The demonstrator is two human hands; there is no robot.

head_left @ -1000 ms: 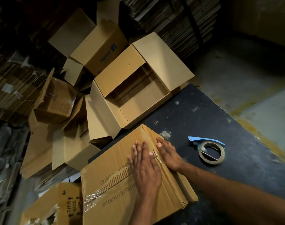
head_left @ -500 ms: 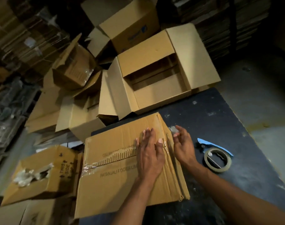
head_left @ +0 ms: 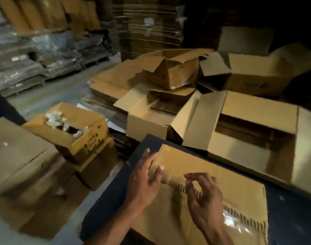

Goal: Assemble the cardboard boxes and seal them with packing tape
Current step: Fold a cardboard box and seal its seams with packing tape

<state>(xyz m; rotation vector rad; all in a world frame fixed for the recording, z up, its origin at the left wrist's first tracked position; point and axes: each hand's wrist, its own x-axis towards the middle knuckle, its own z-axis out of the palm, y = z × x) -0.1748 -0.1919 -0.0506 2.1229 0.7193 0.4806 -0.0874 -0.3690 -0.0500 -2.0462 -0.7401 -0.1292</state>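
Observation:
A taped brown cardboard box (head_left: 215, 172) lies flat on the dark table (head_left: 105, 200). A clear tape strip (head_left: 239, 216) over a printed dashed line runs along its top. My left hand (head_left: 144, 181) rests at the box's left end, fingers spread over the edge and thumb on the top. Over the seam near the middle of the box hovers my right hand (head_left: 204, 197), fingers loosely curled and holding nothing. The tape roll is out of view. The picture is blurred by motion.
An open assembled box (head_left: 257, 110) stands just beyond the table, with more open boxes (head_left: 170, 73) heaped behind it. Left of the table sit a "THIS SIDE" box (head_left: 91, 128) holding crumpled plastic and a large closed carton (head_left: 18, 156). Flat cardboard stacks (head_left: 147, 23) line the back.
The view has swung left, so the tape roll has left the frame. My left hand slid to the box's left end. My right hand came back over the seam.

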